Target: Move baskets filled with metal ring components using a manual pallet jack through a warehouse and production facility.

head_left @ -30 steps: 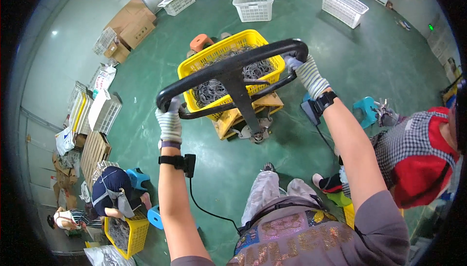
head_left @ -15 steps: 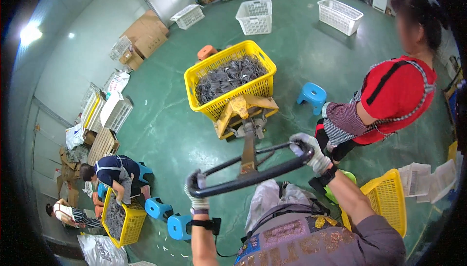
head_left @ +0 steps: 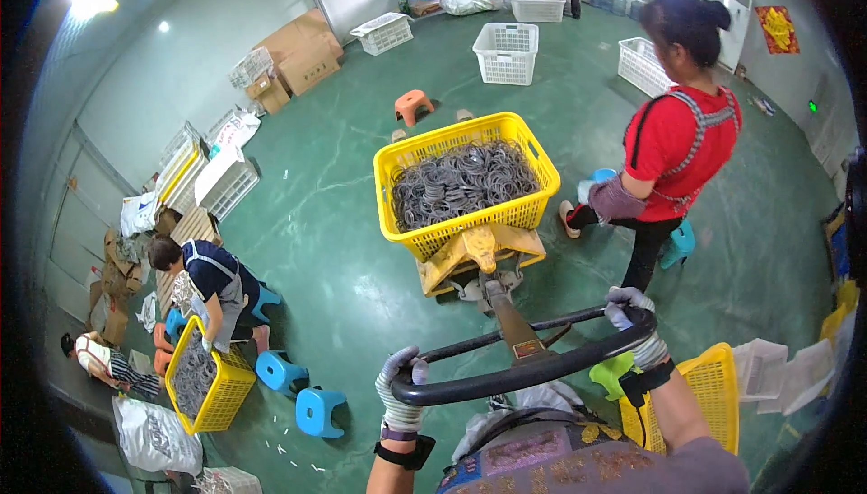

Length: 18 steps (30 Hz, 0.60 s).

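Observation:
My left hand [head_left: 403,392], in a striped work glove, is closed around the left end of a black loop handle [head_left: 533,373]. At its right end my right hand [head_left: 635,321], gloved alike, grips the same bar. The handle tops the shaft of a yellow pallet jack [head_left: 483,250]. Its forks are hidden beneath a yellow plastic crate [head_left: 404,237], which sits in front of me. Grey ring-shaped parts [head_left: 465,182] are heaped inside the crate.
Right of the crate walks a person in red [head_left: 686,146], beside blue stools. An orange stool [head_left: 413,106] stands beyond the crate. At left, a person in an apron [head_left: 212,282] bends over another yellow crate [head_left: 233,393]. Blue stools [head_left: 321,413] stand nearby; a yellow crate [head_left: 713,395] is at my right.
The loop handle and both my hands sit lower and further right in view, and the loaded crate appears further right. The person in red has stepped forward, a hand now near a blue stool.

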Motion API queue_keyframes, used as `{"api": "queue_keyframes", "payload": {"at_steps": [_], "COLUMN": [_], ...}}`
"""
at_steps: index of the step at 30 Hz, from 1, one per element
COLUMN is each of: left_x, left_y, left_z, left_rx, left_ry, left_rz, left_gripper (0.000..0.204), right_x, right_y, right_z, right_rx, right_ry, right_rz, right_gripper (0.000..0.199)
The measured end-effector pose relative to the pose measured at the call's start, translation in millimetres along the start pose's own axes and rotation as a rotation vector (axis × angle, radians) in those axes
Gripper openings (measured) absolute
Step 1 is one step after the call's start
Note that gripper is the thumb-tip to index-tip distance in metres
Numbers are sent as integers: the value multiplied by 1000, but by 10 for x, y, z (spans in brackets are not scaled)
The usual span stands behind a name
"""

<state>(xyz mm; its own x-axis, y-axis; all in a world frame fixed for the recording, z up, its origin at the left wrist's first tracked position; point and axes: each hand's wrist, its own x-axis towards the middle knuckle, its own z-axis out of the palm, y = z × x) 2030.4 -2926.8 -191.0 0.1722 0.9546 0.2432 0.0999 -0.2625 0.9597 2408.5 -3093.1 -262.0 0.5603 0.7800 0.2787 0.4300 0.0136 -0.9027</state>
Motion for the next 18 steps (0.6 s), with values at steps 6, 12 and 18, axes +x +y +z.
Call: {"api": "queue_keyframes", "payload": {"at_steps": [6,12,18], "left_x": [387,687,-338], "left_y": [509,562,855], "left_z": [226,370,-221], "left_rx": [159,-322,-6], "left_ry": [13,147,105], "left_rz": [-87,-126,1], "left_gripper": [21,27,33], "right_x": [550,824,-239], "right_y": [-347,-349,-1467], "right_z": [-42,5,-249], "right_rx": [306,916,506], "right_ry": [110,155,80], "right_rz": [363,253,278], "right_gripper": [13,16,8]}}
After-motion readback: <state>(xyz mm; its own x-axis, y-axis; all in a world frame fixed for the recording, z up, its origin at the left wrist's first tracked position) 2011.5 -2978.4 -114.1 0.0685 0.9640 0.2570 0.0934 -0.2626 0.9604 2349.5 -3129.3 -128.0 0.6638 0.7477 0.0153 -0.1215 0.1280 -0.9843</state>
